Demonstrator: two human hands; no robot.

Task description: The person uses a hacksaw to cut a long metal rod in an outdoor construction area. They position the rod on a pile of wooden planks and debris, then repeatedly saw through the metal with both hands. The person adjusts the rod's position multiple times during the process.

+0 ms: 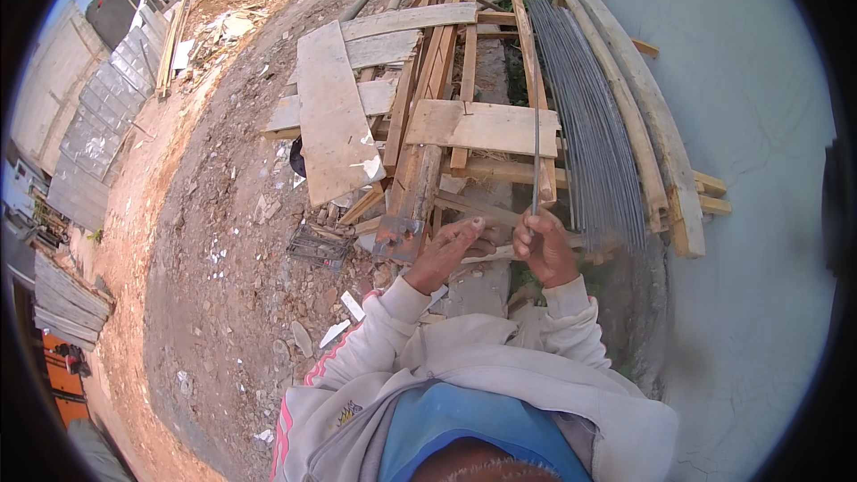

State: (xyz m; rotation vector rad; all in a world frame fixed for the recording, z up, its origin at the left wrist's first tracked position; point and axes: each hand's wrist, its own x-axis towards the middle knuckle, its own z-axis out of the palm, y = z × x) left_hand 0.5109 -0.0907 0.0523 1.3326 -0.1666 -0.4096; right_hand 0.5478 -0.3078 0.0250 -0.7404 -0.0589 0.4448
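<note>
My right hand is closed around the near end of a thin metal rod, which runs away from me over the planks. To its left, my left hand has its fingers extended toward the rod, apart from it, with nothing visible in them. Just beyond the hands, a short pale board lies across wooden beams, and the rod passes over its right part. A bundle of similar thin grey rods rests to the right of these boards.
Two long timbers lie between the rod bundle and a pale wall. A wide board leans over the stack on the left. Near my left hand are a shallow metal tray and rubble. Corrugated sheets stand far left.
</note>
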